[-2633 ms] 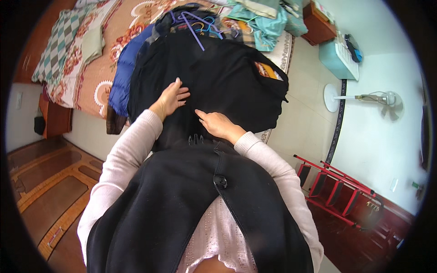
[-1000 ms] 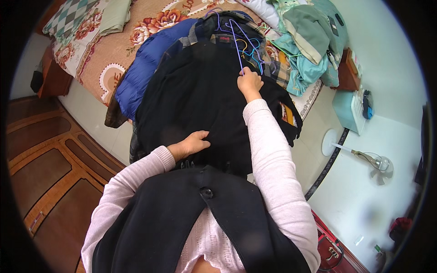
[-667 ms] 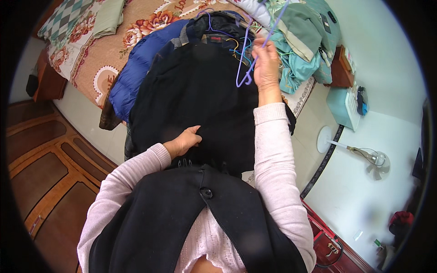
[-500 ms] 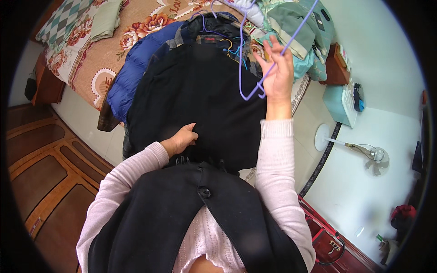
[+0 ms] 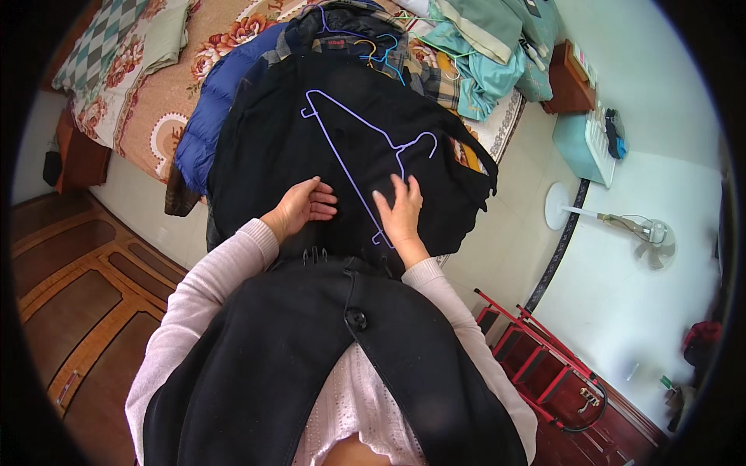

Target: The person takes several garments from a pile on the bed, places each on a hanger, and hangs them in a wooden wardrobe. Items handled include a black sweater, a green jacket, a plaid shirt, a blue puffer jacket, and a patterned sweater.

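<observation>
A black garment (image 5: 268,144) lies spread in front of me, over the bed's edge. On it rests a lilac wire hanger (image 5: 402,147), its hook toward the right. My right hand (image 5: 401,215) is over the hanger's near end, fingers spread; part of the hanger is hidden behind it. To the left, my left hand (image 5: 299,208) hovers over or lies on the garment, its fingers loosely stretched and nothing in them. I cannot tell whether either hand touches the cloth.
Beneath and beyond the garment are a blue padded jacket (image 5: 203,128), a plaid garment (image 5: 435,85) and a blue hanger (image 5: 390,56), on a flowered bed (image 5: 155,93). Teal clothes (image 5: 482,81) lie at far right. A fan (image 5: 657,242) and a red folding ladder (image 5: 528,353) stand to the right.
The lilac hanger, earlier raised at my right hand, now lies on the black garment. My right hand has come down and left; my left hand has opened from its grip on the cloth.
</observation>
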### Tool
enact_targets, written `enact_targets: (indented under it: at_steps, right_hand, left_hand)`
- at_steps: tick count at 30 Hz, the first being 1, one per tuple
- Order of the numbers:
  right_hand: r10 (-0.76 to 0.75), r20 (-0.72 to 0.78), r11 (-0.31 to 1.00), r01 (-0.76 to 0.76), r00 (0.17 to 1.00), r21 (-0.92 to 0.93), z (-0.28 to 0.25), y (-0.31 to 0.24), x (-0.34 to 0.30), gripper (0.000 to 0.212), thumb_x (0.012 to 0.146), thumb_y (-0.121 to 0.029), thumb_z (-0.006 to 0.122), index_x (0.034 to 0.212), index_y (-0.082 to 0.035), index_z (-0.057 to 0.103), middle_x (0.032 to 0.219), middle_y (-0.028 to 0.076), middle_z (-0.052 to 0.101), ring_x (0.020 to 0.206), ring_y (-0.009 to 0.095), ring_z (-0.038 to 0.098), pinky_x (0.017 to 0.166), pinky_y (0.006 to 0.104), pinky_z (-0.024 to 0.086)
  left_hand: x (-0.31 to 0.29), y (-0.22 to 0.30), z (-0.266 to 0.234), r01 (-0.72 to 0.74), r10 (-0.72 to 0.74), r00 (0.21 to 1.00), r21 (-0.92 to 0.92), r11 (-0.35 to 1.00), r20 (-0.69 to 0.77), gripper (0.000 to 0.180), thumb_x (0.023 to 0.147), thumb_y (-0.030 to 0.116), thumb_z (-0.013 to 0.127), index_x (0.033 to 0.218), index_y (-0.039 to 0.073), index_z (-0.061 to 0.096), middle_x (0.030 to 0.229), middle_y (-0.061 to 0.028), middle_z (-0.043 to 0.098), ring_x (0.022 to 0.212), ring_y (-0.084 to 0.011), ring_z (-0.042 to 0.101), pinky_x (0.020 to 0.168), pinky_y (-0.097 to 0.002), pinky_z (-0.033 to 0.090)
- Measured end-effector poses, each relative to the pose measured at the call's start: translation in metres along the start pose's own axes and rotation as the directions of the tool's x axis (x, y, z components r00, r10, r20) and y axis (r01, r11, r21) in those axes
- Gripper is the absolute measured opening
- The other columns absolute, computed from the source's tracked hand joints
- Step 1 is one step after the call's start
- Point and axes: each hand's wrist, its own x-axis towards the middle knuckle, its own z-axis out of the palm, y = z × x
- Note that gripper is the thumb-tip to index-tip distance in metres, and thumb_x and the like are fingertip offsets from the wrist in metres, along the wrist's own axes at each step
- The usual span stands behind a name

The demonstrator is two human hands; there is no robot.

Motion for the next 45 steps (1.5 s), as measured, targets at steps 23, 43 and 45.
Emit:
enact_targets:
  at_steps: [23,43,45]
  right_hand:
    - [-0.261,0.808,-0.048,-0.843,0.529,0.536,0.004,-0.053,0.001,0.031,0.088,-0.018,0.051,0.119,-0.012,0.053,0.112,0.003,0.058,0.11,0.016,0.053,0.086,0.032,0.046]
    - [0.096,0.416,0.59,-0.389,0.904,0.708,-0.009,-0.019,-0.011,0.027,0.088,-0.018,0.066,0.107,-0.003,0.055,0.088,0.001,0.052,0.076,0.01,0.051,0.07,0.0249,0.046]
    - [0.153,0.194,0.757,-0.241,0.969,0.608,-0.003,-0.019,-0.011,0.035,0.085,-0.023,0.071,0.108,-0.002,0.055,0.088,0.002,0.052,0.076,0.012,0.051,0.069,0.0261,0.046]
  left_hand:
    - [0.036,0.03,0.024,-0.136,0.245,0.938,0.39,0.911,-0.245,0.009,0.092,0.013,0.055,0.1,0.01,0.058,0.067,-0.0029,0.054,0.048,-0.012,0.049,0.043,-0.0263,0.042]
    - [0.106,0.08,0.056,-0.247,0.716,0.696,0.92,0.305,-0.05,0.031,0.073,0.006,0.065,0.104,0.006,0.063,0.096,-0.0167,0.066,0.095,-0.0317,0.063,0.086,-0.0384,0.05]
    - [0.112,0.072,0.065,-0.376,0.716,0.698,0.843,0.384,-0.014,0.022,0.073,0.006,0.065,0.095,0.003,0.063,0.087,-0.016,0.065,0.087,-0.0288,0.064,0.08,-0.0368,0.05]
